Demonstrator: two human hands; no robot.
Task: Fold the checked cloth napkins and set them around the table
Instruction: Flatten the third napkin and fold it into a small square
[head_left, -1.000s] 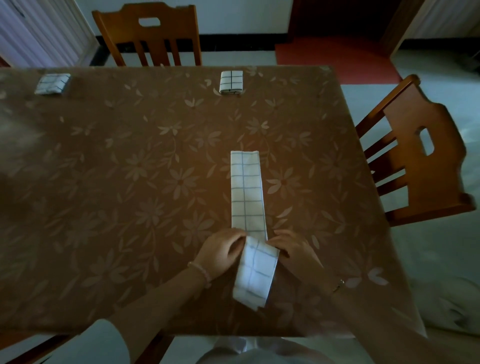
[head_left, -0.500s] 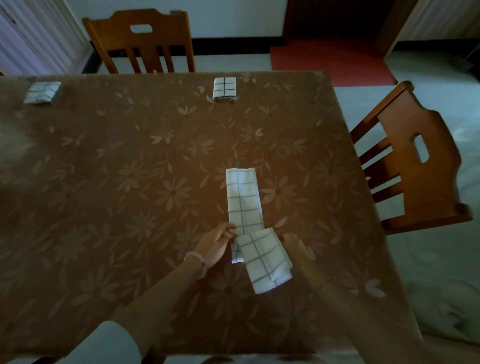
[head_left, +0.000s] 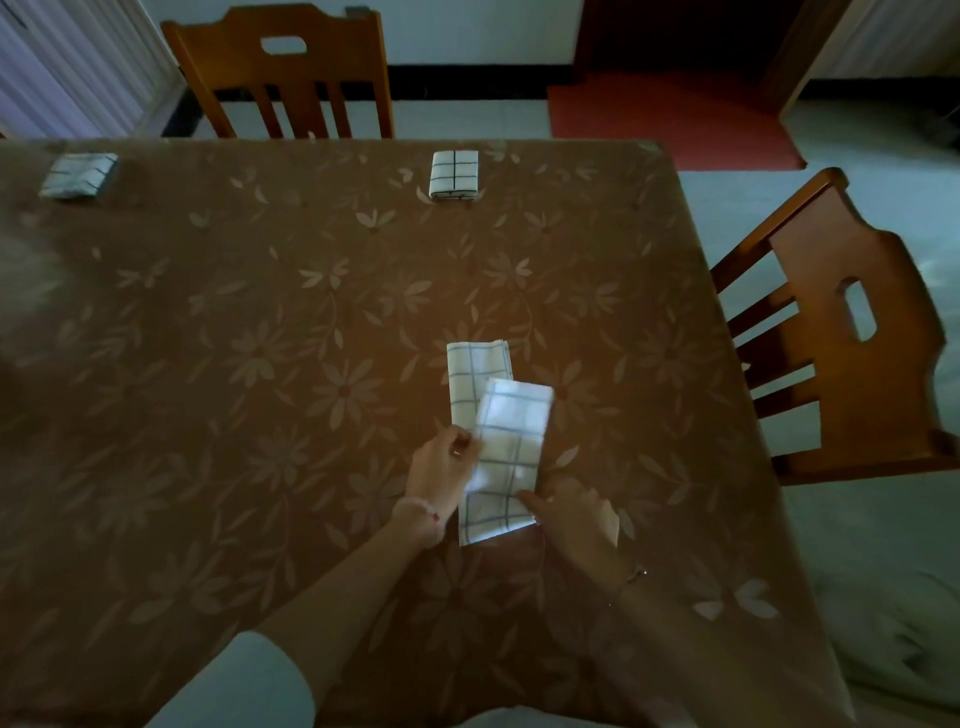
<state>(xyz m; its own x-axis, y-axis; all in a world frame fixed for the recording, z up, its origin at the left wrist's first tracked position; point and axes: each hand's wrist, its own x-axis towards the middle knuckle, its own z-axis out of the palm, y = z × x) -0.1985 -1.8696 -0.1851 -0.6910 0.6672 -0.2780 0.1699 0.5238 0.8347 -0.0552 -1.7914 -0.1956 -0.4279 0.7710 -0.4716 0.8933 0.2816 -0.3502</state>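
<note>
Spotter: Your checked napkin (head_left: 480, 374) lies as a narrow strip in the near right part of the table (head_left: 234, 338). Its near end is turned back over itself, and that flap is skewed toward the right edge.

Checker: Agreed. Your left hand (head_left: 441, 467) pinches the flap's left edge, thumb and fingertips closed on the cloth.

Spotter: Your right hand (head_left: 576, 512) sits at the napkin's near right edge, back upward, with a fingertip touching the cloth. Whether it pinches or only presses, I cannot tell; the flap is blurred.

Checker: Two more napkins sit folded small along the far edge. The second napkin (head_left: 454, 175) is beside the far chair (head_left: 280, 57), a little to its right. The third napkin (head_left: 78, 175) is well apart from it, further left along that edge.

Spotter: You wear a bracelet (head_left: 415, 506) on the left wrist. A side chair (head_left: 841, 332) stands at the right edge, and a red mat (head_left: 670, 119) lies on the floor beyond the far right corner.
</note>
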